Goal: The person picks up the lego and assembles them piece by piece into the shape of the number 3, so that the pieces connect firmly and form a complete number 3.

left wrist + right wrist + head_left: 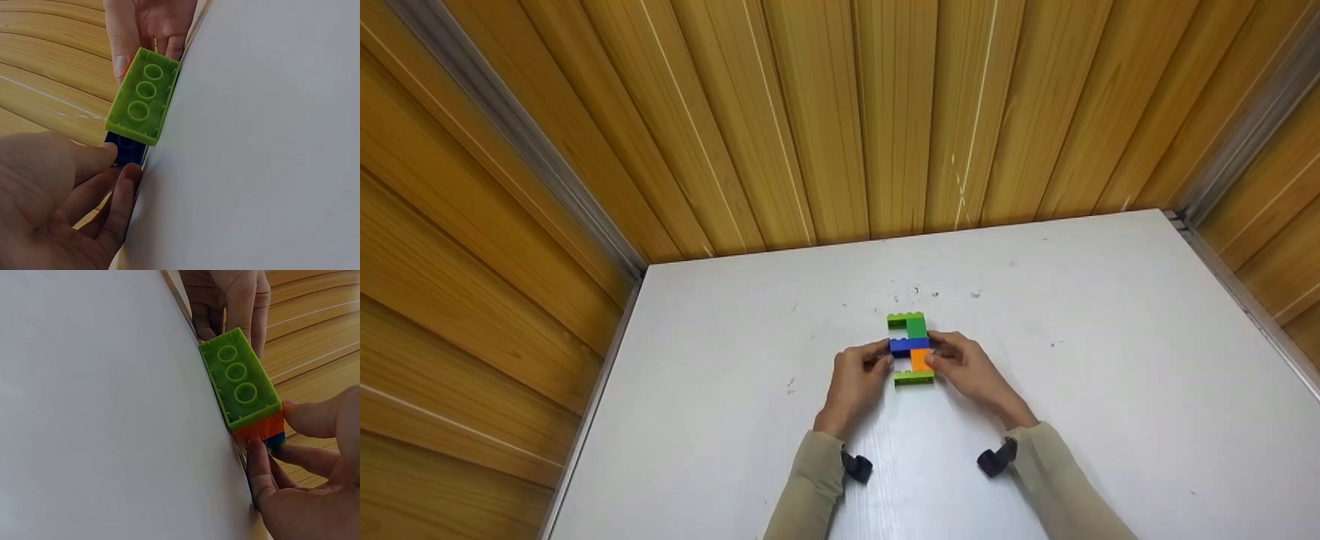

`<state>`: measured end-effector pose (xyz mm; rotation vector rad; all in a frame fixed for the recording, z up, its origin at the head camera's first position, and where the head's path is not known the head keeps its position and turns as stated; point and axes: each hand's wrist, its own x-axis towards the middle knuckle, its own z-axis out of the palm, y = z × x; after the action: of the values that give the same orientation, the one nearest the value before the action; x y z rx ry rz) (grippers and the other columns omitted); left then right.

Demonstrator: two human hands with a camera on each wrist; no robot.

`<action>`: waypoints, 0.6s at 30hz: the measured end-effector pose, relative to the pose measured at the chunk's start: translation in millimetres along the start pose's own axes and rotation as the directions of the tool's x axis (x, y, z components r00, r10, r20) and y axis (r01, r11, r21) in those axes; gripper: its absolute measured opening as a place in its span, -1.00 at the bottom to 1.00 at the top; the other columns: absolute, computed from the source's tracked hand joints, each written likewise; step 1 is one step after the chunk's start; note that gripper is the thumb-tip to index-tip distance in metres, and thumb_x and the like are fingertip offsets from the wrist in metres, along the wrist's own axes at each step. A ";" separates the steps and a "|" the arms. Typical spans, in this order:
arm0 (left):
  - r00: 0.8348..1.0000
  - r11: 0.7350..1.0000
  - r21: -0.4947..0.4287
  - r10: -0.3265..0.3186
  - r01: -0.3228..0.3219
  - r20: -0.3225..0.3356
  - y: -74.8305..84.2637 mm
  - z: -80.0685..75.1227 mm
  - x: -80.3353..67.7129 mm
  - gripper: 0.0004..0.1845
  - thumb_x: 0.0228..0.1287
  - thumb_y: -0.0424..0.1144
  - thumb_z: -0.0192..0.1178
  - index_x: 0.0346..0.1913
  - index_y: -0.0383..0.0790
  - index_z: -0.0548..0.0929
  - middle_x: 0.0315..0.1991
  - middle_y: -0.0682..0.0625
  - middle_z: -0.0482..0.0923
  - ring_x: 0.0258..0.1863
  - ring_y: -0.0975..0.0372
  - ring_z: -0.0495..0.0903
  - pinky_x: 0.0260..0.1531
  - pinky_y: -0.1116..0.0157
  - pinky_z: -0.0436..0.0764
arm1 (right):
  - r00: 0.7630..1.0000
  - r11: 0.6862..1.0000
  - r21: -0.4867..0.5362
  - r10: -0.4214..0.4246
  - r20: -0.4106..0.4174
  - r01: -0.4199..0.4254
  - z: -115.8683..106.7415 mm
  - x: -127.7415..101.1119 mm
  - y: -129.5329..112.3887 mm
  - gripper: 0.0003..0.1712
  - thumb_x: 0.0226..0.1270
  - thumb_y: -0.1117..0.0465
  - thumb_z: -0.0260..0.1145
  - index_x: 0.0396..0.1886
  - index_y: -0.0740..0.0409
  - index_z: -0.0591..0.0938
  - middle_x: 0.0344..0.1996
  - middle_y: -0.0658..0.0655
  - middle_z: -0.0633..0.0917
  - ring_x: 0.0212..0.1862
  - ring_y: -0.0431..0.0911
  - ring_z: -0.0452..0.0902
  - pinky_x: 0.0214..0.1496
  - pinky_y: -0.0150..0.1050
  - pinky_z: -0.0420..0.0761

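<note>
Fingertips of my left hand (861, 373) and right hand (964, 365) are pinching the brick stack (910, 348) from both sides, each grip closed on its blue middle as it lies on the white bench (1110, 375). I am judging this a seating step; pressing evenly comes next.

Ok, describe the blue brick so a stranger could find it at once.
On the white table, between the left hand and right hand, lies a small brick stack. The blue brick is in its middle, a dark bar pinched by both hands, with green beyond it and orange nearer.
</note>
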<state>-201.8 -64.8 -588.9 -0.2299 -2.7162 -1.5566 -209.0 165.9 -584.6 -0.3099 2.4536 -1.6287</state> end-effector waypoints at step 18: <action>0.995 0.997 -0.027 -0.073 0.075 0.066 2.4 -4.0 -1.9 -0.60 0.58 -0.13 0.28 0.38 -0.10 0.69 0.24 0.02 0.74 -0.17 0.32 0.62 -0.05 0.29 0.67 | 1.000 1.000 0.009 -0.018 0.002 0.018 -0.9 -1.1 1.3 -0.38 0.58 0.29 0.33 0.53 0.37 0.44 0.37 0.39 0.61 0.18 0.11 0.65 0.17 -0.41 0.64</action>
<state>-199.9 -67.3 -584.9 -0.1850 -2.7829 -1.6368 -208.2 167.4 -585.5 -0.3326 2.4487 -1.6449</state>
